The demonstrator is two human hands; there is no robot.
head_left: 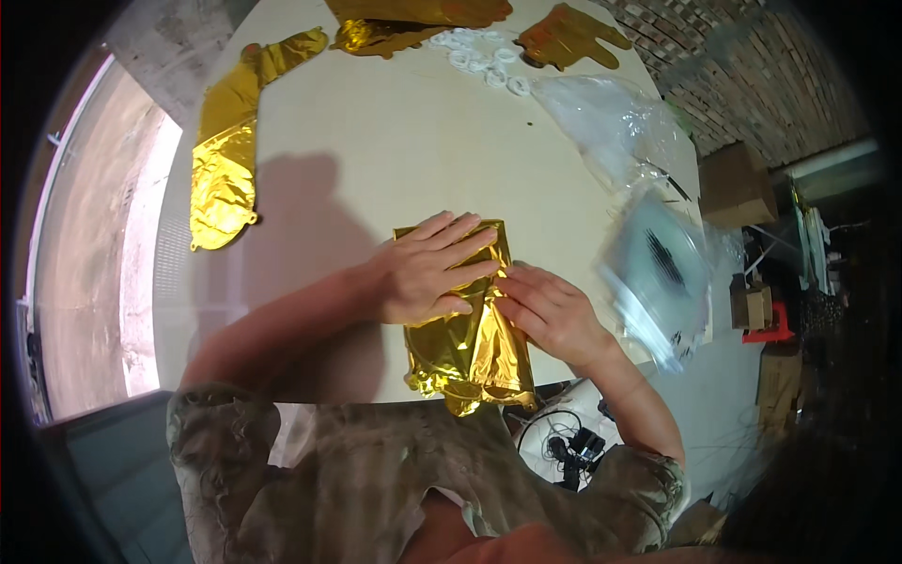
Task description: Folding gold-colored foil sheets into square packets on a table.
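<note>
A gold foil balloon [449, 343], deflated and folded into a flat packet, lies on the table near the front edge, its crinkled lower end reaching over that edge. My left hand [423, 268] rests flat across its upper part with the fingers stretched out and spread. At the packet's right side is my right hand [554, 310], its fingers bent and drawn together on the foil edge, close to the left fingertips. The foil under both hands is partly hidden.
Flat gold foil balloons lie at the far left [225, 150], at the back [413, 23] and at the far right [573, 38]. White rings [484, 61] are scattered between the back ones. Clear plastic bags [601, 122] and a transparent plastic pack [658, 268] line the right side of the pale table [376, 122].
</note>
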